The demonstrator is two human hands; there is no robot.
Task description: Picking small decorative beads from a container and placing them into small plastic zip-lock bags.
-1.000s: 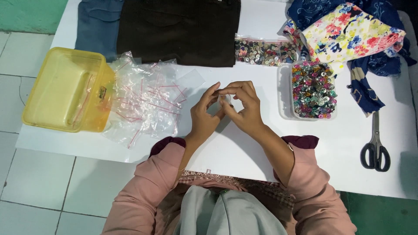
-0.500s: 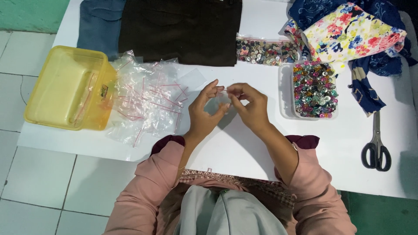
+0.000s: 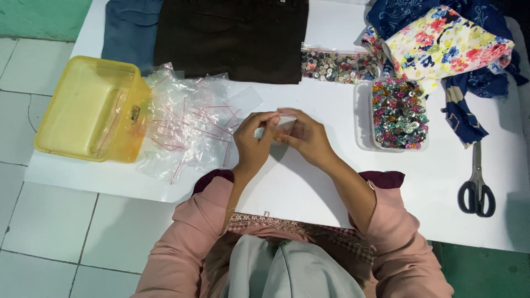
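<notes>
A small clear plastic bag (image 3: 282, 128) is pinched between the left hand (image 3: 255, 142) and the right hand (image 3: 307, 138), held together just above the white surface (image 3: 309, 182). Being thin and slippery, it could be dropped or torn if pulled unevenly. Left of the bag a pile of clear bags (image 3: 190, 129) lies loose; right of it, a tray of coloured buttons (image 3: 398, 113) could be knocked. Scissors (image 3: 477, 187) lie farther right.
</notes>
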